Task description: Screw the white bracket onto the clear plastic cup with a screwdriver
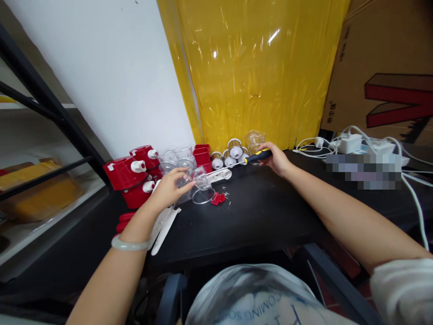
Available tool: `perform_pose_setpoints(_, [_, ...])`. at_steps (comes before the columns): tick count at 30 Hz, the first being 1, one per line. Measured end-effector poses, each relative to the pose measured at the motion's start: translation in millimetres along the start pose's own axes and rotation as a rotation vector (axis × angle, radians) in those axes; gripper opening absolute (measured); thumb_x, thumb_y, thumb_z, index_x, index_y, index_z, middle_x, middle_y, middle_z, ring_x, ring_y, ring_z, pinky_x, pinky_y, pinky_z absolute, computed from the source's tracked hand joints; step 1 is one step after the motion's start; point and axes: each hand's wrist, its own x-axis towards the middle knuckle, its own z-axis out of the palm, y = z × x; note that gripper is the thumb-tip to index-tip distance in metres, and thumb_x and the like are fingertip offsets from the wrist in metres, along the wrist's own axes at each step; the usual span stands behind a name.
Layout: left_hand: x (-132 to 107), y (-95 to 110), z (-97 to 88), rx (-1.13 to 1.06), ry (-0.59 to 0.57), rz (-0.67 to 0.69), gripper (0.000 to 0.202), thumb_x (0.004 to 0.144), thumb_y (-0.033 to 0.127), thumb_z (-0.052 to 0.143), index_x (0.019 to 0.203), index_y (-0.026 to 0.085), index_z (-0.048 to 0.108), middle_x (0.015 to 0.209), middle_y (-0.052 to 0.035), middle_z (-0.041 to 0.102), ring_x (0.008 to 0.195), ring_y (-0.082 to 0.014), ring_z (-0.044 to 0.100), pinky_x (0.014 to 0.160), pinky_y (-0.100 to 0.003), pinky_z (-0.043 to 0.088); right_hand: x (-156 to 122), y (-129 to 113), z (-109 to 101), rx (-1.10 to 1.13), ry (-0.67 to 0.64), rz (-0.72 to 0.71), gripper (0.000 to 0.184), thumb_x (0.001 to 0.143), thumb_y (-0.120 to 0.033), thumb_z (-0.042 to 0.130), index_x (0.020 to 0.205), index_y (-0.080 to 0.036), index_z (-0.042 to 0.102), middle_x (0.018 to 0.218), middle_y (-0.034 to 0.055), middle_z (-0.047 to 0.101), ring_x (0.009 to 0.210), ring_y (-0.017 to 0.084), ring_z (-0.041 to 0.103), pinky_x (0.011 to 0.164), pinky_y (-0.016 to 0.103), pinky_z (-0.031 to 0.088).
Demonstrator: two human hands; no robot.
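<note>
My right hand (275, 160) is closed round the black and yellow handle of a screwdriver (259, 156). Its long shaft points left, and the tip reaches a clear plastic container (202, 179). With bent fingers my left hand (172, 187) grips that container, whose round rim (203, 196) faces the table. Just right of the rim lie small red plastic pieces (218, 198) with several loose screws (226, 194). A white plastic strip (221, 175) rests behind the shaft. Long white pieces (165, 230) lie under my left wrist.
Red housings (125, 174) with white knobs are stacked at the left, beside clear cups (176, 155). Red bins (202, 155) and white-and-metal cylinders (235, 149) line the back. White cables and adapters (350, 143) lie at the right. A black shelf frame (50, 99) stands at far left.
</note>
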Motion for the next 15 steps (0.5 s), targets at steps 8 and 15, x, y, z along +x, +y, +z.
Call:
perform_pose_setpoints(8, [1,1,0.3,-0.004,0.008,0.005,0.043,0.085,0.063,0.063,0.083,0.020,0.067,0.132,-0.0141,0.065,0.118,-0.0331,0.063,0.104,-0.047,0.047,0,2,3,-0.075,0.044,-0.019,0.036,0.071,-0.049,0.074,0.086,-0.025,0.051,0.057,-0.0073,0.048,0.044,0.010,0.042,0.050,0.028,0.044])
perform_pose_setpoints(15, [0,1,0.4,-0.001,0.011,0.011,0.041,0.086,0.062,0.063,0.084,0.021,0.068,0.132,-0.0140,0.065,0.118,-0.0331,0.063,0.103,-0.047,0.048,-8,-9,4,0.126,-0.039,0.029,0.035,0.056,-0.020,0.060,0.090,-0.024,0.052,0.074,-0.0041,0.056,0.062,0.013,0.056,0.057,0.028,0.047])
